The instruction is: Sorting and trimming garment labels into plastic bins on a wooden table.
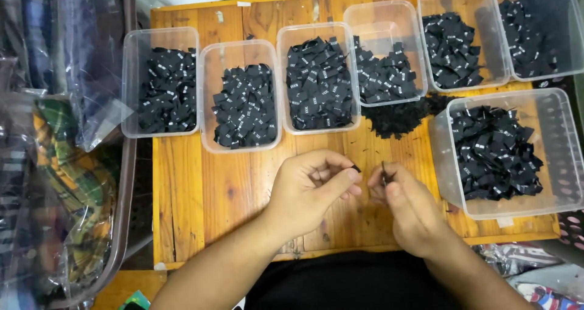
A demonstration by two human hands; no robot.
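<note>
My left hand (310, 185) hovers over the wooden table (201, 188) and pinches a small black fabric label (355, 168) between thumb and forefinger. My right hand (406, 206) is right beside it, fingers closed on a thin dark tool or label piece (384, 171) that points up. The two hands nearly touch at the fingertips. Behind them stands a row of clear plastic tubs filled with black labels bearing white print.
Several tubs line the far edge, such as one at far left (159, 82) and one in the middle (317, 78). A larger tub (517, 155) sits at the right. A loose pile of black scraps (398, 117) lies on the table. Bagged folded garments (67, 182) are stacked at left.
</note>
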